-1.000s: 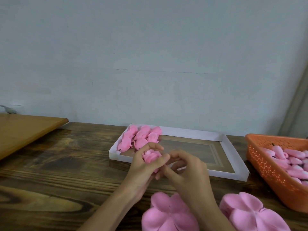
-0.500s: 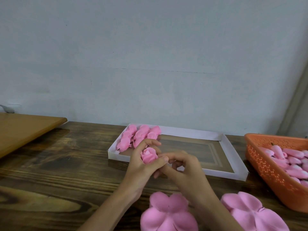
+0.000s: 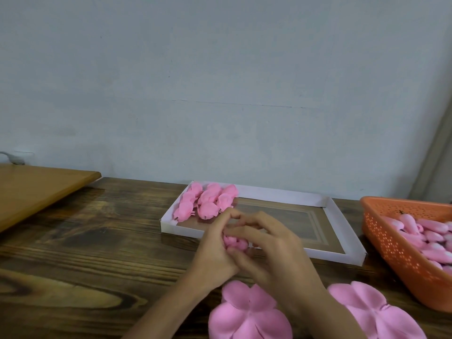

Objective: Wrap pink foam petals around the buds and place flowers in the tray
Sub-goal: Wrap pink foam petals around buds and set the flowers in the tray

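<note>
Pink foam is bunched between the 2 hands: the left hand (image 3: pixel 214 253) cups the half-wrapped flower (image 3: pixel 235 242) in curled fingers, and the right hand (image 3: pixel 274 250) pinches its petals from the other side. Just beyond the fingertips sits the white tray (image 3: pixel 343 256), with finished flowers (image 3: pixel 208 201) filling only its far left corner. Right of the right hand, the orange basket (image 3: pixel 401 255) holds many bare buds (image 3: pixel 430 232). 2 flat petal sheets (image 3: pixel 247 311) lie by the wrists. Most of the job looks left.
</note>
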The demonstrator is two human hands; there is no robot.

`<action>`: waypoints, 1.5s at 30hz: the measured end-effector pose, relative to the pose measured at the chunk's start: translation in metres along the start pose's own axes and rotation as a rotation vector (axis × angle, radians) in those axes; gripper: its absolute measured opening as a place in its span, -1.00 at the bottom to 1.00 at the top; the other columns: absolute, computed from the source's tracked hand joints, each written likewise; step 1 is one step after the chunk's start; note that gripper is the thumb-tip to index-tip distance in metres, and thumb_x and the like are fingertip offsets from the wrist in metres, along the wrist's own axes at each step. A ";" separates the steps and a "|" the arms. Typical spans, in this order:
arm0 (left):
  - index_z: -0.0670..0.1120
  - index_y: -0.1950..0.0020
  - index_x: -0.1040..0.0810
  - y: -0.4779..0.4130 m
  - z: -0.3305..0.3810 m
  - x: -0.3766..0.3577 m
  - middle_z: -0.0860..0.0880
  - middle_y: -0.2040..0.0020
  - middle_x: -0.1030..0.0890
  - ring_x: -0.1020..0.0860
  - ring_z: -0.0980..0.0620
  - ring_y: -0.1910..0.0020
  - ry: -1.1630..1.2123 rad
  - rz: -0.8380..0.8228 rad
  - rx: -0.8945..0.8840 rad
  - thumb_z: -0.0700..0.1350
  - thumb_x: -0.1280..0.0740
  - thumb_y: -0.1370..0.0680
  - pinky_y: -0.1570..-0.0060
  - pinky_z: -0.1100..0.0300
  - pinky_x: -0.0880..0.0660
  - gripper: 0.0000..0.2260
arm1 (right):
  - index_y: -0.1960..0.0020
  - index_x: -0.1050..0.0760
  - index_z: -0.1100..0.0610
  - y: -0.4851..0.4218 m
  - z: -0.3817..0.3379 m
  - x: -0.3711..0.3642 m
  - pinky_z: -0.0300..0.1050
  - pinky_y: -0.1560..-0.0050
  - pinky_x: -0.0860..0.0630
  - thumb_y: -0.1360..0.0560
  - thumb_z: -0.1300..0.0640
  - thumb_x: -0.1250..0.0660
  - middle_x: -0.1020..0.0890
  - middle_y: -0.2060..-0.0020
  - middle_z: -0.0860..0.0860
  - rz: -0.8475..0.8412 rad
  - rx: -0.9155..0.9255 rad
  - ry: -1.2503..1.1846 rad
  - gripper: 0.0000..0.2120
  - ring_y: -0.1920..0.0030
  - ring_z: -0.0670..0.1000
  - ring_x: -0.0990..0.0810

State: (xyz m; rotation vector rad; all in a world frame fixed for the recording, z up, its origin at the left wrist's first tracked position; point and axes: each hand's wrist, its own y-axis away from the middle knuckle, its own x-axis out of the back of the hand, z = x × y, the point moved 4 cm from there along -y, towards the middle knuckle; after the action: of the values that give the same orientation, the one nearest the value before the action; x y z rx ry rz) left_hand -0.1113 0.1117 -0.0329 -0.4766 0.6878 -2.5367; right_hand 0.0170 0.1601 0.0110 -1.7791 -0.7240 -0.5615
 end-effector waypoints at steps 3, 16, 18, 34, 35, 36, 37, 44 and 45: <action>-0.18 -0.12 -0.51 -0.004 -0.006 -0.001 0.06 0.17 -0.68 -0.63 0.20 0.23 0.229 0.052 0.155 -0.60 -0.32 -0.50 0.23 0.38 -0.54 -0.62 | -0.14 -0.71 -0.08 -0.001 0.001 0.003 -0.11 -0.01 -0.61 -0.49 0.07 -0.53 -0.63 -0.13 -0.21 0.061 0.002 -0.013 -0.78 -0.10 -0.16 -0.63; -0.31 -0.01 -0.47 -0.004 0.007 -0.004 -0.06 0.20 -0.68 -0.64 0.11 0.22 0.326 0.020 0.096 -0.63 -0.24 -0.52 0.22 0.31 -0.56 -0.74 | -0.06 -0.73 -0.08 0.001 0.004 0.001 -0.11 0.02 -0.61 -0.54 -0.04 -0.46 -0.62 -0.12 -0.21 0.077 0.020 -0.028 -0.87 -0.05 -0.16 -0.63; -0.31 -0.04 -0.47 -0.004 0.009 -0.003 -0.04 0.18 -0.70 -0.66 0.13 0.20 0.339 0.035 0.141 -0.63 -0.25 -0.51 0.21 0.33 -0.56 -0.73 | -0.10 -0.71 -0.11 0.001 0.005 0.000 -0.12 -0.03 -0.59 -0.56 -0.08 -0.41 -0.58 -0.15 -0.22 0.042 0.013 -0.041 -0.83 -0.10 -0.14 -0.61; 0.02 -0.07 -0.68 0.001 0.009 0.001 -0.15 0.07 -0.58 -0.65 -0.09 0.19 0.814 0.336 0.417 -0.17 -0.65 -0.34 0.27 0.07 -0.63 -0.65 | -0.09 -0.58 -0.03 0.010 0.003 -0.040 -0.07 0.05 -0.70 -0.39 0.12 -0.60 -0.75 0.10 -0.11 0.176 -0.539 -0.699 -0.67 0.08 -0.05 -0.75; 0.00 -0.09 -0.66 0.000 0.010 0.000 -0.15 0.08 -0.58 -0.64 -0.07 0.19 0.819 0.319 0.399 -0.14 -0.65 -0.37 0.26 0.07 -0.63 -0.65 | -0.07 -0.60 0.00 0.010 0.005 -0.040 -0.05 0.07 -0.70 -0.39 0.15 -0.61 -0.76 0.12 -0.07 0.195 -0.557 -0.711 -0.69 0.10 -0.03 -0.76; -0.03 -0.14 -0.64 -0.001 0.012 -0.001 -0.13 0.10 -0.58 -0.63 -0.06 0.19 0.830 0.296 0.381 -0.08 -0.63 -0.39 0.24 0.08 -0.63 -0.64 | -0.05 -0.62 0.03 0.009 0.007 -0.040 -0.07 0.08 -0.69 -0.40 0.20 -0.61 -0.76 0.13 -0.04 0.205 -0.568 -0.734 -0.71 0.11 -0.02 -0.76; -0.07 -0.21 -0.61 -0.002 0.014 -0.002 -0.13 0.09 -0.60 -0.64 -0.05 0.18 0.855 0.268 0.369 -0.02 -0.61 -0.41 0.22 0.07 -0.63 -0.58 | -0.04 -0.64 0.06 0.008 0.008 -0.039 -0.10 0.09 -0.68 -0.41 0.24 -0.60 -0.77 0.14 -0.01 0.211 -0.575 -0.769 -0.73 0.11 0.00 -0.76; -0.18 -0.27 -0.61 -0.002 0.017 0.004 -0.27 -0.33 -0.59 -0.50 -0.25 -0.32 0.888 0.029 0.307 0.09 -0.67 -0.35 -0.25 -0.11 -0.31 -0.39 | -0.04 -0.69 0.19 0.003 0.013 -0.028 -0.15 0.00 -0.63 -0.47 0.33 -0.53 -0.77 0.11 0.12 0.170 -0.595 -0.993 -0.84 0.06 0.07 -0.75; -0.20 -0.26 -0.59 -0.002 0.017 0.003 -0.29 -0.37 -0.57 -0.49 -0.29 -0.36 0.860 -0.016 0.289 0.08 -0.68 -0.34 -0.32 -0.17 -0.27 -0.38 | -0.03 -0.69 0.19 0.003 0.013 -0.028 -0.17 0.02 -0.62 -0.48 0.32 -0.53 -0.77 0.13 0.13 0.143 -0.587 -1.013 -0.86 0.08 0.06 -0.75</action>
State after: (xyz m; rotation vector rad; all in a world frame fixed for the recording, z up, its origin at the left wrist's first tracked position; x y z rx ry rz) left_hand -0.1074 0.1053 -0.0173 0.7533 0.5597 -2.7394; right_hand -0.0001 0.1660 -0.0138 -2.6563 -1.1601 0.3320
